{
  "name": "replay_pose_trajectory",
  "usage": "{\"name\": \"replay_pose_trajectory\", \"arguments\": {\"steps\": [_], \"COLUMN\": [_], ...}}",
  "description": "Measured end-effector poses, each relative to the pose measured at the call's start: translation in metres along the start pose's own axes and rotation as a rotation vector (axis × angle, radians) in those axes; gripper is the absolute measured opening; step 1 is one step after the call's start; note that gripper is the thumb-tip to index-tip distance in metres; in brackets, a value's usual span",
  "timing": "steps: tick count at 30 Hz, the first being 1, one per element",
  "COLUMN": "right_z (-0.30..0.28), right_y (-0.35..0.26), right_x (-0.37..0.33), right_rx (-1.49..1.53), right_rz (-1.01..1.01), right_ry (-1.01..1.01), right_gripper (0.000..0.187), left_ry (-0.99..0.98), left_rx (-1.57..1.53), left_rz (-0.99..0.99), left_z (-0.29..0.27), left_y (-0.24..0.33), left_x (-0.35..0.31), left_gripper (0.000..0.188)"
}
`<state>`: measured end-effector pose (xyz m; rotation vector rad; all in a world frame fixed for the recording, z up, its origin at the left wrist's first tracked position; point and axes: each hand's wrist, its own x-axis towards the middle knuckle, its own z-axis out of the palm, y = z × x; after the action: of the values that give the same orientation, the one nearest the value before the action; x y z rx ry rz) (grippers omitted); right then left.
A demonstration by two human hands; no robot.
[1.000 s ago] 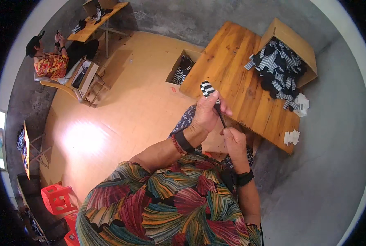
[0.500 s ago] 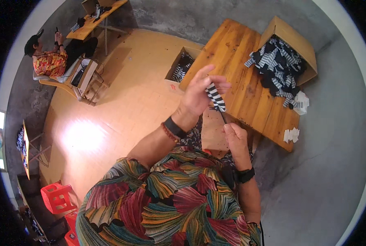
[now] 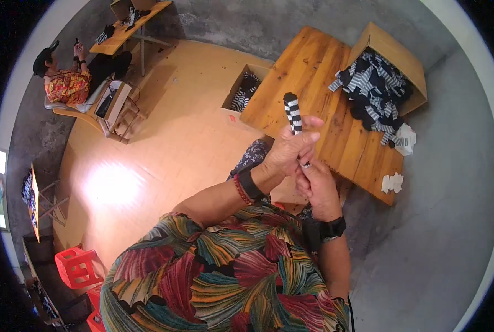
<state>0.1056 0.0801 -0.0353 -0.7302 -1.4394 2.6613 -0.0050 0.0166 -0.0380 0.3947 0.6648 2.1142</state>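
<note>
A narrow striped knitted tube [image 3: 293, 114], black and white with a rounded black end, stands upright above my hands. My left hand [image 3: 291, 150] is closed around its lower part, with some fingertips lifted toward the right. Just below, my right hand [image 3: 318, 185] is closed, its thumb and fingers pressed against a small black-and-white bit of the knit that shows between the two hands. My hands touch or nearly touch. Whatever else lies inside the right hand's grip is hidden by its fingers.
A wooden table [image 3: 324, 72] stands ahead, bearing a tipped cardboard box [image 3: 418, 72] spilling striped knitted pieces [image 3: 374, 83]. White paper slips [image 3: 392, 182] lie near its corner. Another open box [image 3: 229, 105] sits beside it. A seated person [image 3: 70, 83] is at far left; red stools [image 3: 76, 267] stand lower left.
My left hand has come down and right, meeting my right hand. The knitted tube, hanging tilted from the left fingers before, now points up. The thin dark rod at my right hand no longer shows.
</note>
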Motion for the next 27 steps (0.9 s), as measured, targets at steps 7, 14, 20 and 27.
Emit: {"name": "replay_pose_trajectory", "arguments": {"steps": [7, 14, 20, 27], "right_z": [-0.012, -0.008, -0.011, -0.024], "right_y": [0.02, 0.018, 0.027, 0.019], "right_x": [0.004, -0.003, -0.009, -0.005], "right_rx": [-0.645, -0.872, -0.587, -0.807], "right_rz": [-0.396, -0.556, -0.412, -0.441], "right_ry": [0.314, 0.396, 0.337, 0.242], "right_gripper": [0.026, 0.022, 0.026, 0.028], "left_ry": [0.039, 0.107, 0.119, -0.087], "left_rx": [-0.073, -0.275, -0.345, -0.412], "left_rz": [-0.008, 0.113, 0.144, -0.039], "left_z": [-0.012, -0.014, -0.005, -0.009], "left_y": [0.022, 0.029, 0.011, 0.01], "left_x": [0.008, 0.031, 0.029, 0.023], "left_gripper": [0.031, 0.011, 0.01, 0.019]}}
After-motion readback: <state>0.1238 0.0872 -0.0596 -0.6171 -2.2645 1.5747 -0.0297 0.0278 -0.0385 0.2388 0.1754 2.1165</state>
